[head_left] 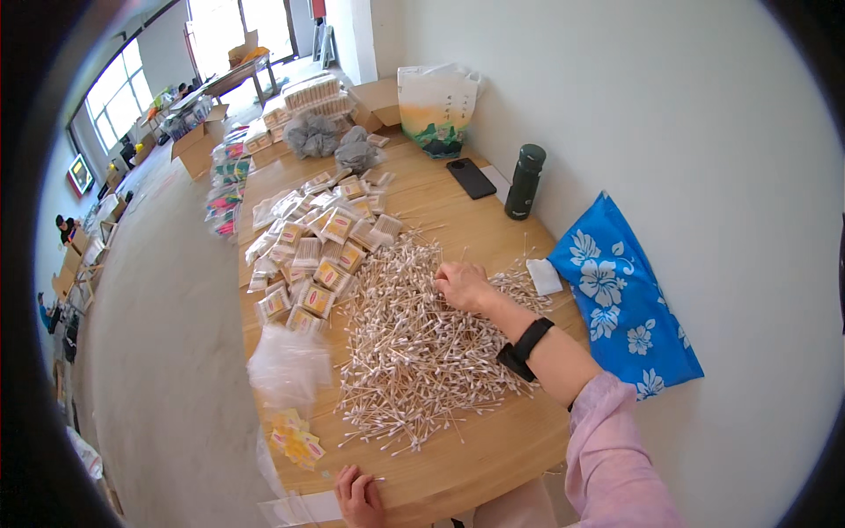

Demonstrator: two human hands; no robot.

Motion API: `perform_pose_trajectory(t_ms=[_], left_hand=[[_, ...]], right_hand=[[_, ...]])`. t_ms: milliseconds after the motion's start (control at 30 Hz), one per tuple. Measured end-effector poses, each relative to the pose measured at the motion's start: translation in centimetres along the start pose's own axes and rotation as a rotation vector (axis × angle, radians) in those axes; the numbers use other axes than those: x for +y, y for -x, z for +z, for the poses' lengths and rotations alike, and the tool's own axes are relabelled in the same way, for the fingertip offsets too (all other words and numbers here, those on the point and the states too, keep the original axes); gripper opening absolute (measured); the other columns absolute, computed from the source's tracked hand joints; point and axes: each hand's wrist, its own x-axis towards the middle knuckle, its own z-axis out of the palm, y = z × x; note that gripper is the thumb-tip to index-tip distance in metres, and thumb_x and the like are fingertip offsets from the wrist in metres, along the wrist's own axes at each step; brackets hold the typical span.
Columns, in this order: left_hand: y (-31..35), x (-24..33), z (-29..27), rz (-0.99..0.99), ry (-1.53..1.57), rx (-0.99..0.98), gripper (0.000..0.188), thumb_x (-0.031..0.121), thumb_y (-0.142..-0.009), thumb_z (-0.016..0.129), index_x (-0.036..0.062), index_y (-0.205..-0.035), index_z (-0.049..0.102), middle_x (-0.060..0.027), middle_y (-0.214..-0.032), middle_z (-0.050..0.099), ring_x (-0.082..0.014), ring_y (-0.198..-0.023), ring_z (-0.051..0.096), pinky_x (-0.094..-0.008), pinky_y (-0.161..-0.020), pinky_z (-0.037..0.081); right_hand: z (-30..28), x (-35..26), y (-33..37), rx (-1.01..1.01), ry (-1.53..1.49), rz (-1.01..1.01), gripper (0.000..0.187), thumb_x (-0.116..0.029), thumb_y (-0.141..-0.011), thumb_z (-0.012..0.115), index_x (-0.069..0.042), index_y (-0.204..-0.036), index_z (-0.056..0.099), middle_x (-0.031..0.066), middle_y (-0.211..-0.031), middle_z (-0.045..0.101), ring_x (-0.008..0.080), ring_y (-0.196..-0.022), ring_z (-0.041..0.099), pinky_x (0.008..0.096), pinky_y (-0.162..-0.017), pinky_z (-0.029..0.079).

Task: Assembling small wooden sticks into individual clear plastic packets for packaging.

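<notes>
A wide heap of loose cotton swabs (414, 343) with pale sticks and white tips covers the middle of the wooden table. Over its far right part is my right hand (464, 286), fingers bent down and pinched together among the swabs. A black band (531, 341) circles that wrist. At the near table edge my left hand (359, 498) is curled, with one white swab tip (380, 479) sticking out beside its fingers; the rest of what it holds is hidden. Yellow paper labels (297, 438) and a stack of clear plastic bags (290, 363) lie just beyond the left hand.
Packed swab bags (321, 251) are piled left of the heap. Behind them sit grey bags (312, 135) and a carton (377, 101). Along the wall are a printed bag (437, 110), black phone (472, 179), dark green bottle (525, 182) and blue floral cloth (620, 295).
</notes>
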Motion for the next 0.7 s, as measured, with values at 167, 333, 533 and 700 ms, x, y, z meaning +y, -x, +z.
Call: perform_pose_trajectory(t_ms=[167,333,533,700], left_hand=[[-0.3,0.1,0.4,0.019,-0.006,0.004,0.015,0.008,-0.090,0.060,0.0030,-0.103,0.062,-0.0191,-0.118,0.056,-0.0383,-0.112,0.051,-0.0454,-0.096,0.043],[0.1,-0.1,0.3,0.015,-0.011,-0.005,0.015,0.008,-0.090,0.060,0.0037,-0.104,0.062,-0.0193,-0.118,0.056,-0.0384,-0.112,0.051,-0.0454,-0.097,0.042],[0.0,0.1,0.5,0.038,0.002,-0.009,0.016,0.008,-0.090,0.060,0.0042,-0.105,0.062,-0.0198,-0.119,0.055,-0.0387,-0.113,0.050,-0.0457,-0.098,0.042],[0.2,0.0,0.4,0.035,0.006,-0.015,0.020,0.011,-0.090,0.060,0.0058,-0.110,0.060,-0.0199,-0.121,0.054,-0.0385,-0.114,0.050,-0.0462,-0.098,0.041]], right_hand=[[-2.6,8.1,0.1,0.207,0.162,0.417,0.040,-0.034,-0.084,0.058,-0.006,-0.111,0.064,0.0152,-0.108,0.065,0.0331,-0.107,0.057,0.0448,-0.091,0.044],[-2.5,12.0,0.9,0.171,0.350,0.493,0.037,-0.028,-0.084,0.057,-0.010,-0.116,0.064,0.0078,-0.128,0.055,0.0292,-0.128,0.038,0.0542,-0.104,0.028],[1.1,8.9,0.4,0.162,0.110,0.264,0.032,-0.020,-0.083,0.052,-0.012,-0.110,0.067,0.0107,-0.114,0.065,0.0299,-0.115,0.054,0.0490,-0.103,0.029],[2.1,3.2,4.3,0.194,-0.413,0.023,0.029,-0.019,-0.083,0.049,-0.012,-0.102,0.070,0.0134,-0.108,0.067,0.0263,-0.107,0.061,0.0461,-0.095,0.040]])
